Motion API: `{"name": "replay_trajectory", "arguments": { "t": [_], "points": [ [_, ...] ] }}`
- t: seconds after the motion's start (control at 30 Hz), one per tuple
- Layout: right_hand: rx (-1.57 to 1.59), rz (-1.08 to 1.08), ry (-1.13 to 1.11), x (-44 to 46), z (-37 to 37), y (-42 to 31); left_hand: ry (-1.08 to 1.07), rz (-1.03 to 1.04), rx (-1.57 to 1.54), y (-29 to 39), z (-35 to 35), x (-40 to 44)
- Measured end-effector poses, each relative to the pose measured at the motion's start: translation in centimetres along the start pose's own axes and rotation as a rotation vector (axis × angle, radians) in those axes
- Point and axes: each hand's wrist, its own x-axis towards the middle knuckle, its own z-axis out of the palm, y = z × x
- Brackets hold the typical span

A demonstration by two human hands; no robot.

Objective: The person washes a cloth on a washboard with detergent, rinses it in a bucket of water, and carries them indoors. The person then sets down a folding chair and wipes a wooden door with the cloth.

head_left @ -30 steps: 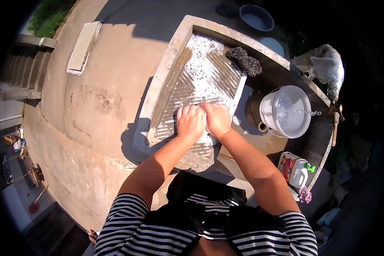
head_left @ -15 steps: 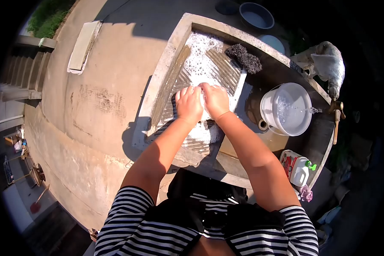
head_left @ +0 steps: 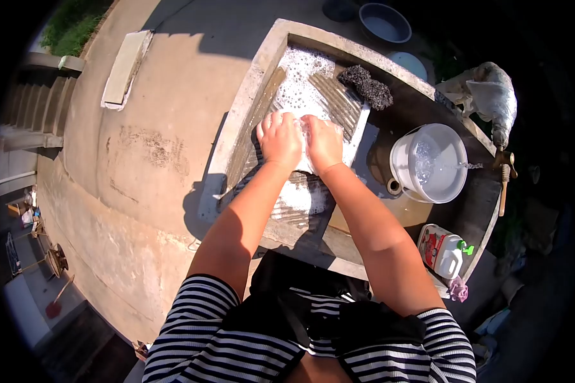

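Observation:
My left hand and my right hand are side by side, pressing down with fingers closed on a wet white cloth. Most of the cloth is hidden under my palms and hard to tell from the suds. Beneath it lies the ribbed washboard slab of a concrete sink. White foam covers much of the ribs above and below my hands. A dark, bunched piece of mesh-like material rests at the slab's upper right corner.
Water runs from a brass tap into a white bucket in the basin. A white detergent jug with a green cap stands at the near right corner. A brush hangs beside the tap. Basins sit beyond the sink.
Both hands have slid a little away from me along the ribs, with the cloth under them. More foam shows on the ribs behind them.

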Motion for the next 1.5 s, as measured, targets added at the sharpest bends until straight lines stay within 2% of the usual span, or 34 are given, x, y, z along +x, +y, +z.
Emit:
{"name": "replay_trajectory", "arguments": {
  "t": [0.07,0.13,0.2,0.27,0.33,0.43,0.5,0.53,0.57,0.6,0.67,0.73,0.8,0.87,0.93,1.0,1.1,1.13,1.2,1.27,1.33,1.4,1.5],
  "points": [
    [-0.116,0.045,0.188,-0.9,0.3,-0.2,0.146,-0.132,0.075,0.6,0.0,-0.6],
    [-0.032,0.101,-0.016,-3.9,-0.9,-1.4,-0.075,-0.231,-0.035,1.2,-1.3,-4.5],
    [0.034,-0.107,-0.024,-7.4,-1.9,-2.5,-0.082,-0.127,-0.049,1.7,-2.6,-9.3],
    [0.054,-0.099,-0.077,-7.8,-0.6,-1.7,-0.081,-0.042,-0.05,1.1,-2.2,-9.9],
    [0.099,-0.005,-0.128,-3.3,0.3,-0.4,-0.211,0.029,-0.016,-0.5,-1.2,-4.9],
    [0.025,-0.034,-0.02,-0.1,0.5,0.5,-0.15,0.081,0.038,-0.7,-0.4,-0.6],
    [-0.082,-0.034,0.161,-0.4,0.2,-0.2,0.083,-0.082,0.092,-0.1,0.1,-0.8],
    [-0.057,0.084,0.055,-1.5,-0.1,-0.9,-0.015,-0.129,0.056,0.4,-0.6,-2.1],
    [0.008,0.105,0.031,-3.2,-0.3,-1.5,-0.086,-0.145,-0.015,0.5,-1.0,-4.1],
    [0.015,0.008,0.024,-5.3,-0.9,-2.1,-0.174,-0.129,-0.036,1.3,-2.2,-6.6],
    [-0.031,-0.043,-0.18,-8.4,-1.8,-3.0,-0.135,-0.034,-0.055,1.5,-3.1,-10.9],
    [0.019,-0.038,-0.205,-6.7,-0.4,-1.5,-0.173,0.019,-0.03,0.3,-2.0,-8.8],
    [-0.018,-0.01,-0.208,-1.9,-0.7,-0.8,-0.185,0.056,0.039,0.2,-1.8,-3.1],
    [-0.027,-0.085,0.03,0.2,0.1,0.3,-0.033,0.03,0.04,0.1,-0.9,-0.8],
    [-0.096,-0.074,0.084,-0.8,-0.5,-1.0,0.088,-0.051,0.081,0.4,-0.7,-2.0],
    [-0.107,0.033,0.028,-3.3,-0.8,-1.8,-0.074,-0.108,-0.037,0.4,-1.1,-5.2],
    [-0.031,-0.092,-0.066,-8.1,-1.5,-2.8,-0.131,-0.004,-0.043,1.5,-3.2,-10.2],
    [-0.032,-0.104,-0.127,-8.3,-1.5,-2.7,-0.125,0.05,-0.018,1.3,-3.4,-10.2],
    [-0.03,-0.032,-0.136,-4.4,-0.3,-1.1,-0.21,0.014,0.004,0.5,-2.1,-5.5],
    [-0.117,-0.017,-0.107,-0.4,-0.1,0.0,-0.062,0.043,0.051,0.0,-0.7,-1.9],
    [-0.181,-0.034,0.046,0.3,-0.4,-0.5,0.14,-0.013,0.107,0.3,0.0,-0.4],
    [-0.143,-0.018,0.055,-1.9,-0.2,-1.0,0.002,-0.115,0.079,0.6,-0.9,-2.7],
    [-0.026,-0.07,-0.042,-7.8,-1.4,-2.4,-0.19,-0.069,-0.074,1.5,-3.3,-8.8]
  ]
}}
